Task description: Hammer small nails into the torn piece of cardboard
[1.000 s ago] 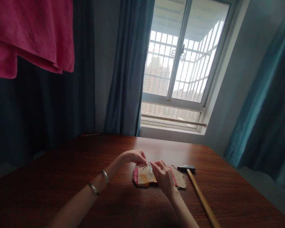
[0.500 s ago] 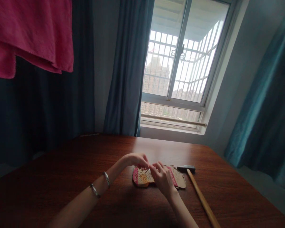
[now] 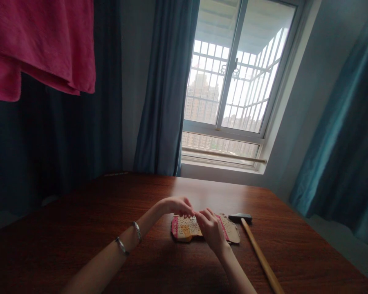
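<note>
A flat, cut-out piece that looks like cardboard point(image 3: 182, 232) lies on the brown table. It has pink bands, a yellow patch and many small dark dots, with notches along its far right edge. Over its middle, my left hand point(image 3: 181, 206) and my right hand point(image 3: 210, 226) meet at the fingertips. Both have their fingers pinched together. Something thin and small may be between them, too small to name. My right hand hides part of the piece. Two silver bracelets circle my left wrist.
A hammer point(image 3: 259, 251) with a dark head and long wooden handle lies right of the piece on the table point(image 3: 135, 261). Behind stand a barred window point(image 3: 227, 81) and blue curtains point(image 3: 168, 90). A pink towel point(image 3: 46, 45) hangs at the upper left.
My fingertips have shifted very slightly to the right above the piece. A thin dark thing seen beneath them earlier is no longer clearly visible.
</note>
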`<state>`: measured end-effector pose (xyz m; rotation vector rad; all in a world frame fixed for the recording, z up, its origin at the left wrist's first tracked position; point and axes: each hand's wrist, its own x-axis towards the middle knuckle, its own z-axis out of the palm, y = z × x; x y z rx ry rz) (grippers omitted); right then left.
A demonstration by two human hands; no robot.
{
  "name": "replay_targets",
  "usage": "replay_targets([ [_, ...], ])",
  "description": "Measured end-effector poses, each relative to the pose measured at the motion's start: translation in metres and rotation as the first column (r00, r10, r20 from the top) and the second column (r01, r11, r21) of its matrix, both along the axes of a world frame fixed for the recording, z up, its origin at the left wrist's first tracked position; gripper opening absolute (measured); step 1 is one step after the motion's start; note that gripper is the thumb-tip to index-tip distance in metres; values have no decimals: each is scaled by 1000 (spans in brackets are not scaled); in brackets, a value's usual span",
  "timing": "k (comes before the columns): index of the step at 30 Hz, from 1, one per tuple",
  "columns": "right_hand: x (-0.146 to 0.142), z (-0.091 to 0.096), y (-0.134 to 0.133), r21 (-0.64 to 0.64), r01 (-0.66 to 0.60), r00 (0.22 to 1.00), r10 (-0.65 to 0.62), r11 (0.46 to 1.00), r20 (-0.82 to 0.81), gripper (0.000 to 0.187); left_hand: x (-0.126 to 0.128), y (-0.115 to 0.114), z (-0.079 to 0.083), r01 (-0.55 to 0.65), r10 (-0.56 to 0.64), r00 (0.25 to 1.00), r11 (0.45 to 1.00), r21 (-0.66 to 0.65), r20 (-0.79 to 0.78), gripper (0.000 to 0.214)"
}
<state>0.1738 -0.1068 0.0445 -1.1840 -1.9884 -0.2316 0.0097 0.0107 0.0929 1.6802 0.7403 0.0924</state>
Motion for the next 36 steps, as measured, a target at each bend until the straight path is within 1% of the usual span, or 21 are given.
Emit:
replay_targets([
  [2, 2, -1, 3, -43, -4, 978, -5, 999, -207, 23, 1, 1, 1, -58, 57, 997, 998, 24, 52, 30],
  [4, 6, -3, 8, -85, 23, 902, -57, 996, -428, 22, 3, 4, 1, -151, 144, 979, 988, 36, 145, 31],
  [5, 10, -5, 12, -106, 42, 857, -90, 993, -508, 23, 4, 6, 0, -200, 190, 963, 979, 35, 192, 31],
  [7, 18, -12, 20, -152, 73, 797, -149, 986, -586, 30, 8, 10, -3, -303, 285, 917, 953, 21, 279, 32],
  [9, 28, -19, 29, -205, 87, 762, -198, 975, -616, 36, 12, 13, -7, -390, 368, 863, 921, -6, 345, 32],
  [11, 37, -27, 36, -261, 93, 733, -243, 961, -635, 40, 15, 15, -13, -452, 430, 814, 891, -38, 391, 33],
  [13, 43, -33, 40, -302, 96, 720, -275, 949, -637, 39, 17, 17, -21, -490, 472, 783, 869, -66, 405, 33],
  [16, 47, -37, 41, -343, 88, 731, -294, 935, -616, 31, 17, 18, -30, -522, 512, 758, 848, -94, 404, 32],
  [19, 47, -37, 39, -373, 67, 764, -288, 925, -577, 26, 17, 16, -34, -534, 534, 757, 837, -115, 377, 30],
  [23, 46, -35, 37, -398, 42, 811, -264, 917, -523, 25, 18, 9, -31, -536, 544, 773, 835, -121, 327, 27],
  [26, 46, -36, 38, -421, 38, 835, -260, 906, -484, 24, 18, 4, -30, -536, 543, 773, 836, -119, 328, 26],
  [28, 46, -36, 38, -436, 35, 848, -258, 899, -463, 24, 19, 3, -33, -543, 546, 771, 833, -110, 328, 26],
  [31, 46, -35, 38, -448, 29, 863, -249, 894, -440, 24, 20, 7, -43, -558, 544, 767, 827, -66, 341, 28],
  [34, 46, -34, 37, -449, 32, 869, -247, 893, -428, 27, 23, 16, -56, -556, 501, 788, 829, 64, 359, 28],
  [36, 46, -35, 37, -452, 39, 871, -252, 891, -421, 28, 27, 21, -62, -551, 475, 806, 820, 156, 352, 27],
])
